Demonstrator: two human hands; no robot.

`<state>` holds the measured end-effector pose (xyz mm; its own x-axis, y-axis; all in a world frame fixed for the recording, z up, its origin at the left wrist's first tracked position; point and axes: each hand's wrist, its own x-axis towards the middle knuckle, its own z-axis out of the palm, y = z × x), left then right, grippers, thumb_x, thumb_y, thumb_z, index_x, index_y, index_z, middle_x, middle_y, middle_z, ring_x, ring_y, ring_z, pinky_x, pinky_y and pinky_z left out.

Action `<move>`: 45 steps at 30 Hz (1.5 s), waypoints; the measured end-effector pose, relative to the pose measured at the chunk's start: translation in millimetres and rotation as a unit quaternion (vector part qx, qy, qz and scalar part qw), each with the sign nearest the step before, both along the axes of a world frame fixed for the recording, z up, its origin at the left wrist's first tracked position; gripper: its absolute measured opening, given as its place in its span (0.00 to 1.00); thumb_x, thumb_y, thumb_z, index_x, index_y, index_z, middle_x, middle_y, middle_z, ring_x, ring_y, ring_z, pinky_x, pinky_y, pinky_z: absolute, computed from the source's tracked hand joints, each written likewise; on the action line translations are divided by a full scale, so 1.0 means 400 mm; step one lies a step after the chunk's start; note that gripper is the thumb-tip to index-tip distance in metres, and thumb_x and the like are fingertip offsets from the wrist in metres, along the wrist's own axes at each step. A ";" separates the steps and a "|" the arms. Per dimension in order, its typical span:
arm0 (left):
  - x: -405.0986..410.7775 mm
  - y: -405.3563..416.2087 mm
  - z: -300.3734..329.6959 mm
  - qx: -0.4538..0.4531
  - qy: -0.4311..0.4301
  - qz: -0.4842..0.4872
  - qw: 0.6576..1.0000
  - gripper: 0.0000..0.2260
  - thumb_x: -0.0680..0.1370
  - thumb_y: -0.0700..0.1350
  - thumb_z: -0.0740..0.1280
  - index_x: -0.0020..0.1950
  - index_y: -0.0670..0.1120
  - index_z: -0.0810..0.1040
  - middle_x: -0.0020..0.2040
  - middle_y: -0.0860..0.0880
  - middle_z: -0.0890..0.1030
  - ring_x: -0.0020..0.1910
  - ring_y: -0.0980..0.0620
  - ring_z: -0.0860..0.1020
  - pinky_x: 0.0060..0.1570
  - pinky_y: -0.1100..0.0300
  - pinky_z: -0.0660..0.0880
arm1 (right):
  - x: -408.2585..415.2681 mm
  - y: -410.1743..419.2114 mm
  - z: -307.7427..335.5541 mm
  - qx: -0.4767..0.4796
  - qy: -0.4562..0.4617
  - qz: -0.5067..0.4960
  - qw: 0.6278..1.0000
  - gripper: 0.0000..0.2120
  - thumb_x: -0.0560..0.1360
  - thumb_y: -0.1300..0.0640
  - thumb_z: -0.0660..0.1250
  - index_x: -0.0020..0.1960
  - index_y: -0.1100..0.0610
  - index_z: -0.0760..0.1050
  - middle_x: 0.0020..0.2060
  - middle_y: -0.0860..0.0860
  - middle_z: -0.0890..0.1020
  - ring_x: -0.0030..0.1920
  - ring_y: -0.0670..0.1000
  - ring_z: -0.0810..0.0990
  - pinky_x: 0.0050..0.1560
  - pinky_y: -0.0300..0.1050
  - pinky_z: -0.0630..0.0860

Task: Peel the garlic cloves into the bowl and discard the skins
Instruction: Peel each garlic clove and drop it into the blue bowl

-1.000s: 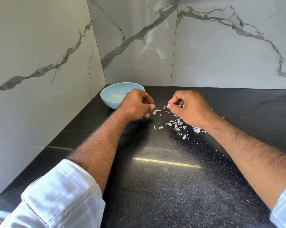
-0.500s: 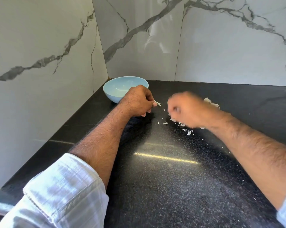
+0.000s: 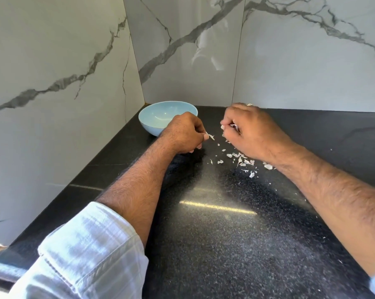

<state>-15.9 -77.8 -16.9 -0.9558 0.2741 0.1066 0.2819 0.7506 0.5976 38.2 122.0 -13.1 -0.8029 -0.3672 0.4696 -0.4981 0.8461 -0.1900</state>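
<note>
A light blue bowl [image 3: 156,117] stands in the back left corner of the black counter; I see nothing in the part of it that shows. My left hand [image 3: 182,134] hovers just right of the bowl, fingers curled, pinching a thin sliver of garlic skin [image 3: 210,136]. My right hand [image 3: 253,132] is beside it, fingers curled round a small pale piece, apparently a garlic clove [image 3: 225,127], mostly hidden in the fist. Several torn white skin flakes [image 3: 242,159] lie scattered on the counter under and in front of my right hand.
The black speckled counter [image 3: 214,234] runs toward me, with a bright light streak across it. White marble walls close the left side and the back. A few tiny skin specks lie at the right.
My right hand has swung back toward the middle and now holds still near my left hand. The left hand has kept its place with the skin sliver. The view has shifted slightly.
</note>
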 end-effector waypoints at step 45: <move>0.059 0.082 0.007 0.220 -0.016 -0.201 0.955 0.04 0.84 0.38 0.71 0.51 0.38 0.83 0.39 0.45 0.85 0.35 0.49 0.81 0.31 0.59 0.75 | 0.056 0.139 -0.014 -0.373 -0.211 0.002 0.903 0.02 0.77 0.60 0.76 0.48 0.58 0.85 0.38 0.55 0.87 0.40 0.51 0.86 0.39 0.44 0.80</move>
<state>7.8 -45.2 -14.1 -0.7874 0.5549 0.2686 0.4711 0.2605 0.8427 60.4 177.6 -18.8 -0.9675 -0.0774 0.2408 -0.2513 0.4020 -0.8805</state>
